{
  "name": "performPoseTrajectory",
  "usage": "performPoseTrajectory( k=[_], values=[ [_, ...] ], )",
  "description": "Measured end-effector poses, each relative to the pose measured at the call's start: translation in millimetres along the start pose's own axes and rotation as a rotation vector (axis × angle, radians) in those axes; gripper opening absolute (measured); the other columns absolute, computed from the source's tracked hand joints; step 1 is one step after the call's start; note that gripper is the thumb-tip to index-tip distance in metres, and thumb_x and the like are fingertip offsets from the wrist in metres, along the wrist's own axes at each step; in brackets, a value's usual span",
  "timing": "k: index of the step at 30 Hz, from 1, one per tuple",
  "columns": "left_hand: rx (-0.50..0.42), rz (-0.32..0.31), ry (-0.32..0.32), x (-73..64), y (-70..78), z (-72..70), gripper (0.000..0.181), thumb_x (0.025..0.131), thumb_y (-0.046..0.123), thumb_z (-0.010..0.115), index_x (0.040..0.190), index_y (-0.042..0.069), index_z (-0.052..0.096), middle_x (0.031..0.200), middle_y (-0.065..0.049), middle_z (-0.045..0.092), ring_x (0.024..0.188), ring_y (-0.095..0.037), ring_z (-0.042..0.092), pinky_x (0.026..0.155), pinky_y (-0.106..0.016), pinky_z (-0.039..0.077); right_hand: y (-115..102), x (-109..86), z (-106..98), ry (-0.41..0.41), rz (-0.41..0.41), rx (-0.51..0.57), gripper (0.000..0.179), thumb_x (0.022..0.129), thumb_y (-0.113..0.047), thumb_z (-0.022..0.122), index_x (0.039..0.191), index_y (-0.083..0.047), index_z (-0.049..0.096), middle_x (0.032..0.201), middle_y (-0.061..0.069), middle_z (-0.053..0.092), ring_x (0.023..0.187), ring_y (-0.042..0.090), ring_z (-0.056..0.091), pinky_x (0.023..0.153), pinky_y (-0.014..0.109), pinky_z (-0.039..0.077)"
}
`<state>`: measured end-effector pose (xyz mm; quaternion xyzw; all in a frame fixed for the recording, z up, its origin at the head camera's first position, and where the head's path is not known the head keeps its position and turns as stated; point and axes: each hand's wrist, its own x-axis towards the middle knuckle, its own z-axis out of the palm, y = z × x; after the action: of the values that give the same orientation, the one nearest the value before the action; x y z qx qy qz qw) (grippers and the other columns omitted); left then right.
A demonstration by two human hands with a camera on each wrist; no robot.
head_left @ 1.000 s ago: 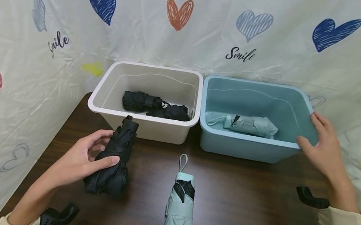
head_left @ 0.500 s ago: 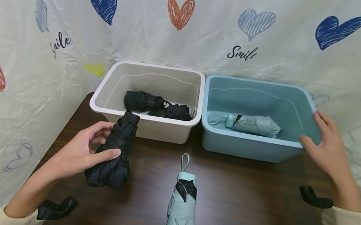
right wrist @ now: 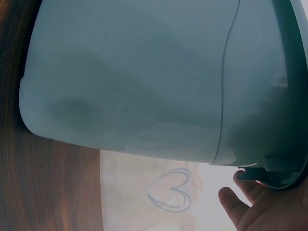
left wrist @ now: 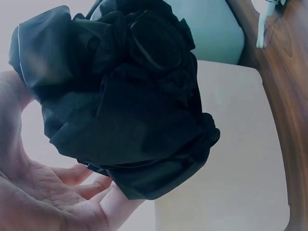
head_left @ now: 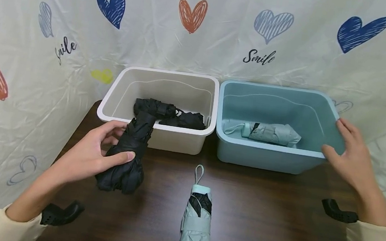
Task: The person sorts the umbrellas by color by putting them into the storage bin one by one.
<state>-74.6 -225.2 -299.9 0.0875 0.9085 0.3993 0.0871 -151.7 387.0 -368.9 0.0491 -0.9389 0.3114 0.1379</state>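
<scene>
My left hand [head_left: 96, 155] grips a folded black umbrella [head_left: 132, 141], thumb on its near side and fingers round the far side. The umbrella is tilted, its upper end by the front rim of the white bin [head_left: 158, 138]. The left wrist view shows its bunched black cloth [left wrist: 130, 110] in front of that bin. My right hand [head_left: 354, 160] holds the right front corner of the blue bin [head_left: 257, 156], with the thumb at the front rim and fingers along the side. A folded light-green umbrella [head_left: 196, 225] with a wrist loop lies on the table between my hands.
Inside the white bin lie two black umbrellas [head_left: 154, 108]. One light-green umbrella [head_left: 274, 133] lies in the blue bin. Both bins stand side by side at the back of the dark wooden table [head_left: 256, 221], against a white cloth [head_left: 226, 28] printed with hearts.
My left hand has carried the black umbrella slightly forward and up, closer to the white bin. The right hand stays at the blue bin's corner.
</scene>
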Motion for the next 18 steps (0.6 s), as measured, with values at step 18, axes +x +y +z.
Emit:
performPoseTrajectory(
  k=[18],
  values=[
    [0.054,0.027,0.021,20.1,8.4,-9.9,0.07,0.094,0.035,0.077,0.153,0.009,0.048,0.139,-0.012,0.058,0.118,-0.028,0.071,0.101,-0.052,0.052,0.8,0.6,0.4,-0.004,-0.003,0.016,0.077,0.096,-0.02,0.055,0.166,-0.002,0.028,0.175,0.021,0.024,0.159,0.051,0.023,0.13,0.054,0.019]
  ],
)
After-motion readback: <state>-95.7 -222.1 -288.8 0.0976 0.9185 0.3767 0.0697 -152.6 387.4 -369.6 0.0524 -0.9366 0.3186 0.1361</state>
